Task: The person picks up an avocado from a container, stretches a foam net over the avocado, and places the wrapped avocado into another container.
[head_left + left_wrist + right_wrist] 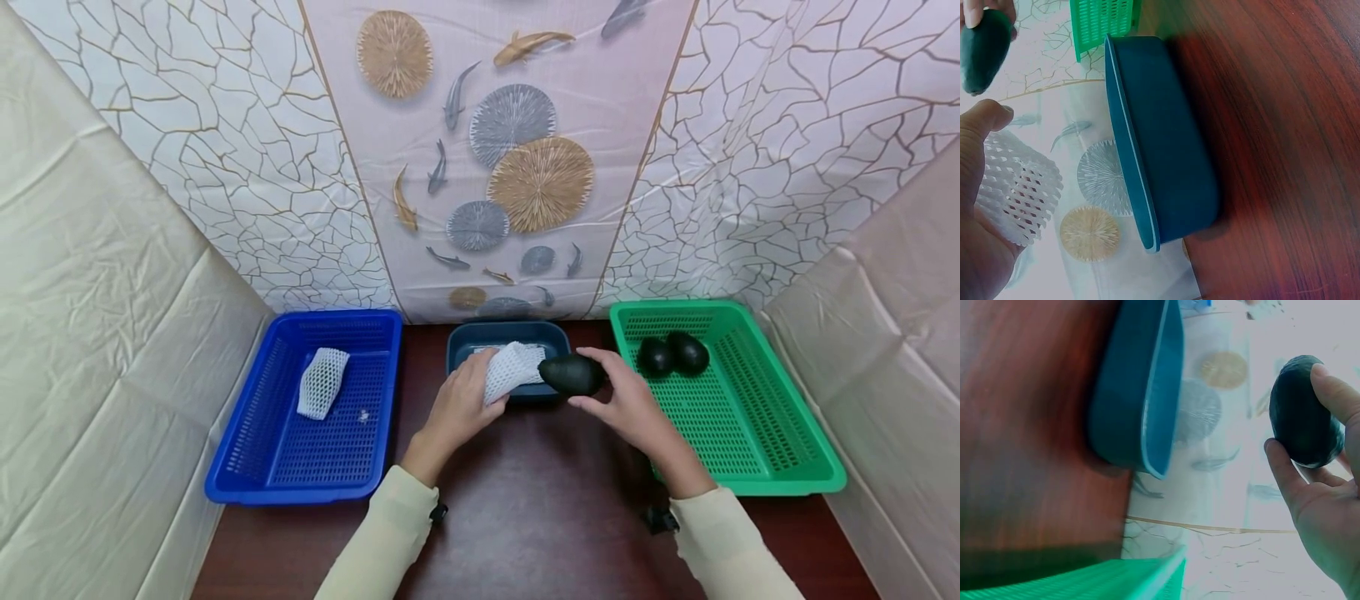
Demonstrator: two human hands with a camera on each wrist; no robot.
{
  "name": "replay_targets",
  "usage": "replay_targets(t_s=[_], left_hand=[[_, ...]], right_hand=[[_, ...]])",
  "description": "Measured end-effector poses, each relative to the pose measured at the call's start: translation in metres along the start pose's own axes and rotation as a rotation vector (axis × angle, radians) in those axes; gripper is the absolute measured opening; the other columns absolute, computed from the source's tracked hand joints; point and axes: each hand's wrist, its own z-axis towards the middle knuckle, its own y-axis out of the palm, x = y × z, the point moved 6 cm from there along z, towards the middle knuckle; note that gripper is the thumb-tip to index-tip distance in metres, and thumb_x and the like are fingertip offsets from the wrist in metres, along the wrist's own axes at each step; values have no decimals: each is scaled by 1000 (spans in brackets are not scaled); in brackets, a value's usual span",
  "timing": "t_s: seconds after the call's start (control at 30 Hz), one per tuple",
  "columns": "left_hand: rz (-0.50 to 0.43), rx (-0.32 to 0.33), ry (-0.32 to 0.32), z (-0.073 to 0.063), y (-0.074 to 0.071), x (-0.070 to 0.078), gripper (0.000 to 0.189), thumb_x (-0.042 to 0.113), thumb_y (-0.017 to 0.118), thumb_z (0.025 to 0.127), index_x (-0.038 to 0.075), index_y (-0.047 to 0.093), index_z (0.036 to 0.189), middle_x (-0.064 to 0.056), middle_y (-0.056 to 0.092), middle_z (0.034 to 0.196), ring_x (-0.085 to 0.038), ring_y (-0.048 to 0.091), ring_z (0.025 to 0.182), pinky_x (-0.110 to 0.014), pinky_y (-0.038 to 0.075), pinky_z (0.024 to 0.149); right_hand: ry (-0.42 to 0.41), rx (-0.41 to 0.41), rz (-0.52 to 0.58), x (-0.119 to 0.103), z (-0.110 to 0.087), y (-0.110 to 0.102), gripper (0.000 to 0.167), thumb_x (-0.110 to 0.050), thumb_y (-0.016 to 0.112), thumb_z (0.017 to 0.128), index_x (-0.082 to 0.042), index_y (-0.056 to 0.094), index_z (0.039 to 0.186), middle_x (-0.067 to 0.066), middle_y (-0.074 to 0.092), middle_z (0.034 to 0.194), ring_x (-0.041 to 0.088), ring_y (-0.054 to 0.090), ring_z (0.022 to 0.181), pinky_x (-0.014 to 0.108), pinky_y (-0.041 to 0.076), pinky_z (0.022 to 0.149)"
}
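Note:
In the head view my left hand (467, 398) grips a white foam net sleeve (512, 371) above the front of a small dark teal bin (459, 343). The left wrist view shows the thumb laid along that sleeve (1021, 190). My right hand (626, 402) holds a dark green avocado (572, 375) between thumb and fingers, its narrow end toward the sleeve. The right wrist view shows the avocado (1302, 412) held in the fingertips. More white netting lies in the teal bin, partly hidden behind the held sleeve.
On the left stands a blue basket (300, 497) with a foam-netted item (322, 383) and a small white scrap (363, 416) inside. A green basket (787, 485) on the right holds two dark avocados (687, 353). All stand on a dark reddish wooden table (525, 517) before a patterned cloth backdrop.

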Motion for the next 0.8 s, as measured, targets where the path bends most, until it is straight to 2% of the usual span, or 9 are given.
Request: replay_targets(t_s=[0.13,0.37,0.47,0.57,0.7,0.8], left_hand=[[25,-9,12,0,1,0,73,27,84,83,5,49,144,-13,63,134,-27,65,114,-45,56,98],[77,-81,7,-1,4,0,74,28,84,85,8,47,146,-13,64,131,-28,66,110,-46,57,92],[113,-113,13,0,5,1,74,29,83,85,10,46,146,-12,65,130,-28,66,110,-46,57,91],[153,-139,32,1,5,3,75,30,83,86,10,46,147,-12,65,128,-27,65,110,-45,56,91],[186,-159,61,2,5,7,75,29,83,86,10,46,147,-11,65,127,-27,65,110,-44,56,90],[195,-161,79,3,5,10,75,27,84,85,10,45,147,-11,65,126,-27,65,108,-44,57,89]], right_hand=[[-13,-2,-23,-6,6,-9,78,-20,90,81,-11,50,148,16,56,144,35,57,128,57,51,99],[-61,-58,-21,-14,17,-15,76,-20,88,83,-12,51,148,12,55,145,30,58,122,50,57,87],[-88,-100,-30,-18,21,-13,75,-21,88,83,-12,52,148,12,54,145,29,58,124,49,57,88],[-105,-144,-35,-21,23,-11,74,-21,87,84,-12,52,149,13,54,144,28,60,117,47,58,85],[-114,-180,-44,-23,26,-6,74,-23,86,84,-14,52,149,13,54,141,21,61,99,39,58,77],[-115,-198,-46,-24,28,-3,74,-25,87,84,-15,53,149,12,55,140,18,61,95,35,58,76]])
